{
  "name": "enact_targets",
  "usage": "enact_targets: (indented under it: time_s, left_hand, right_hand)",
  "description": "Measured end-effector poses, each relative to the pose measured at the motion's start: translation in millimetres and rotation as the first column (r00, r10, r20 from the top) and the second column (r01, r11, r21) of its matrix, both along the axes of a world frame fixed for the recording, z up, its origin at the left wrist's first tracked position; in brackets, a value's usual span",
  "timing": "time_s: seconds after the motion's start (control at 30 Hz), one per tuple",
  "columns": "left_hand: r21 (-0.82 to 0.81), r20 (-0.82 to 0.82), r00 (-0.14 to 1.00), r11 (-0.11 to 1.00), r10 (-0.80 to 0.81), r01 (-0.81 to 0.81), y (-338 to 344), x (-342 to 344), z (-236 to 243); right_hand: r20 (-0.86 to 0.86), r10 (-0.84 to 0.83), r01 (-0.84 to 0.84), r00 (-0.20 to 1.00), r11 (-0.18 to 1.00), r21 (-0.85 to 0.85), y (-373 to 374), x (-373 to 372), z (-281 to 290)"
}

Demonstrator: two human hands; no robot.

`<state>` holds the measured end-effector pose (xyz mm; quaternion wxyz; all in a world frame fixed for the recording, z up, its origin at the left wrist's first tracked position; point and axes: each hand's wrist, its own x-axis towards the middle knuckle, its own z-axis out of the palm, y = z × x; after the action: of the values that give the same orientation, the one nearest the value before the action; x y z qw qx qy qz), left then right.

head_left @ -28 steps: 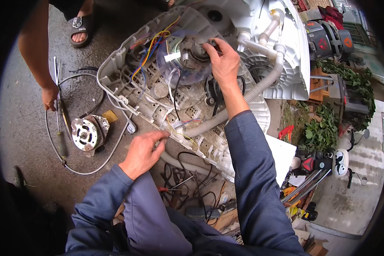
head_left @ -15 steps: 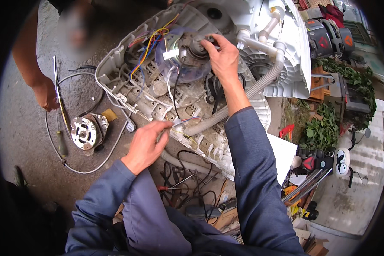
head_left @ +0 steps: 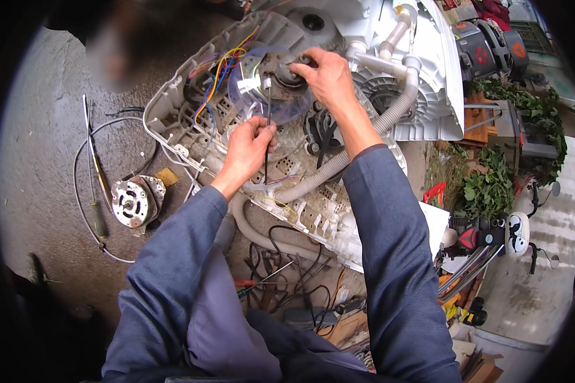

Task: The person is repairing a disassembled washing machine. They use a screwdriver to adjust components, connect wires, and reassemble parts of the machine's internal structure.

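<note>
My right hand reaches to a dark, round metal part, its thumb and fingers closed on the part's right edge. Around that part lies a clear plastic disc. Below it my left hand pinches a black cable, which runs upright past the fingertips. Both hands are over the dirty white plastic base of a machine lying on its side. Yellow, red and blue wires hang at the base's upper left. A grey corrugated hose crosses the base beside my right forearm.
On the wet ground at left lie a loose motor, a screwdriver and a grey cable loop. A large white tub stands beyond the base. Tangled black cords lie by my knees. Scooters and leafy plants are at right.
My left hand has moved up and forward from the base's near edge to the black cable. My right hand stays at the metal part. The other person's hand at left has gone from view.
</note>
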<state>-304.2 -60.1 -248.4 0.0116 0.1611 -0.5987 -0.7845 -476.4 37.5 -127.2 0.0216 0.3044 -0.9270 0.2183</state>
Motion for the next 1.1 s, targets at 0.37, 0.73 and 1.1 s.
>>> enact_targets:
  time_s: [0.37, 0.73, 1.1]
  left_hand:
    - [0.039, -0.008, 0.997, 0.996, -0.077, 0.078, -9, 11, 20]
    - [-0.113, -0.019, 0.993, 0.987, -0.115, 0.112, -19, 19, -4]
    - [-0.477, -0.272, 0.939, 0.877, -0.212, 0.06, -30, 75, 35]
  right_hand:
    - [0.017, -0.013, 0.015, 1.0, 0.993, -0.113, 9, 3, -25]
    - [-0.028, -0.002, 0.001, 1.0, 0.999, -0.042, 10, 0, -22]
    - [0.168, 0.021, 0.003, 0.986, 0.99, -0.138, 11, 0, -20]
